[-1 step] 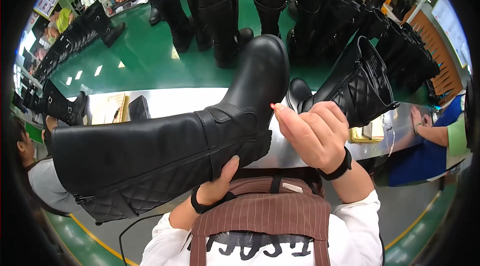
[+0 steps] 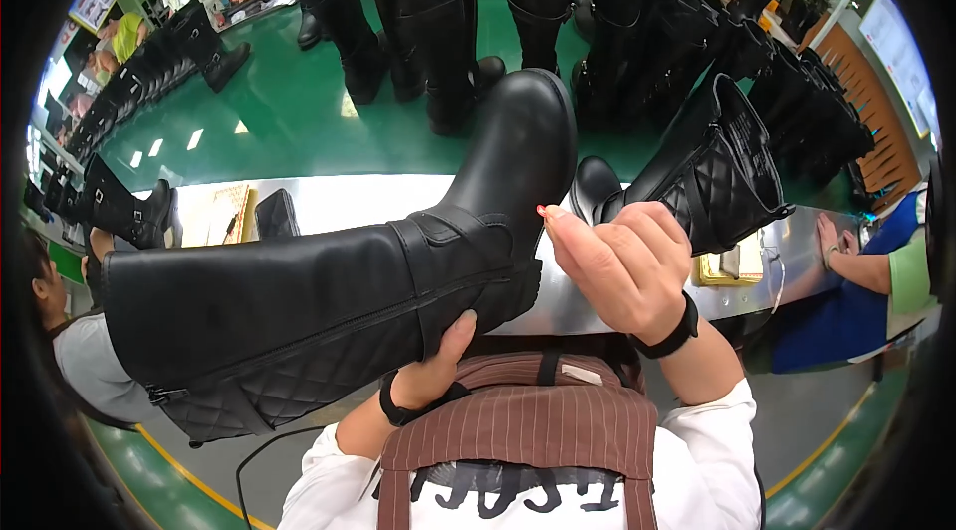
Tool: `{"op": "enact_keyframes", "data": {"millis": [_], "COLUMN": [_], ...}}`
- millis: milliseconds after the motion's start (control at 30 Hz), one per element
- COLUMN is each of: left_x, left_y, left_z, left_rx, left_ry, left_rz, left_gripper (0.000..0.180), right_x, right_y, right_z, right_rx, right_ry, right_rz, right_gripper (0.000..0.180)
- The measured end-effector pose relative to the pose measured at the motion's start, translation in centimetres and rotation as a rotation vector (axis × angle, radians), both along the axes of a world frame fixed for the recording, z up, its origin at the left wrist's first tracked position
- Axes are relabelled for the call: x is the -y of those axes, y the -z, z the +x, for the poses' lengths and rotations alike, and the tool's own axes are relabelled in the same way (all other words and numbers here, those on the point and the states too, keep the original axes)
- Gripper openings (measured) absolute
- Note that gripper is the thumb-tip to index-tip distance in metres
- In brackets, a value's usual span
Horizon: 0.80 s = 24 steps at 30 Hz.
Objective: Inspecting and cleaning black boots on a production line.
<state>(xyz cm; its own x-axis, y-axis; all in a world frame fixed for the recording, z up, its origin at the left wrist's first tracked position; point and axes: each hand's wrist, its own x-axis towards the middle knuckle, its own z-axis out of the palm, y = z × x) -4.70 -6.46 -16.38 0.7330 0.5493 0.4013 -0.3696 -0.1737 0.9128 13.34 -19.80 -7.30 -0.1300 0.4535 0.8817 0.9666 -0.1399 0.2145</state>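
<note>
A tall black boot [image 2: 299,301] lies on its side in front of me, its toe up and away, its shaft stretching left. It has a side zip, an ankle strap and a quilted panel. My left hand [image 2: 438,366] grips it from below near the ankle, thumb showing and the other fingers hidden beneath. My right hand [image 2: 629,266] is closed in a pinch by the boot's foot. A tiny red thing [image 2: 543,211] pokes out of the fingertips, too small to name. Right behind that hand, another black boot [image 2: 702,176] with quilting leans on the metal worktop.
Several tall black boots [image 2: 438,42] stand on the green conveyor belt [image 2: 269,136] ahead. Along the metal edge [image 2: 344,199] lie a dark case [image 2: 277,215], a yellow-edged pad [image 2: 214,216] and another yellow pad [image 2: 732,266]. Co-workers sit on both sides, one with a hand [image 2: 841,241] at the right.
</note>
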Motion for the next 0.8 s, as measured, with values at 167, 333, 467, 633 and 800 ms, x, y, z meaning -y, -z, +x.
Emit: {"op": "enact_keyframes", "data": {"millis": [167,333,467,633,800], "left_x": [0.0,0.0,0.3,3.3,7.5], "left_y": [-0.6,-1.1,-2.0,-2.2,-1.5], "left_z": [-0.4,0.8,3.5,9.2,10.7], "left_rx": [-0.011,-0.076,-0.341,-0.546,-0.432], "left_ry": [-0.038,-0.146,-0.15,-0.081,-0.055], "left_rz": [0.033,0.108,0.411,0.753,0.92], "left_gripper": [0.041,0.031,0.023,0.09,0.094], "right_x": [-0.4,4.9,10.1,10.1,8.1], "right_y": [0.7,-4.9,-8.5,-10.5,-13.1], "right_z": [-0.8,-3.6,-3.4,-1.9,-0.2], "right_rx": [0.019,-0.067,-0.196,-0.606,-0.91], "right_ry": [0.027,0.176,0.569,0.391,0.25], "right_rz": [-0.076,-0.211,-0.188,-0.451,-0.431], "right_gripper": [0.031,0.032,0.066,0.09,0.075]}}
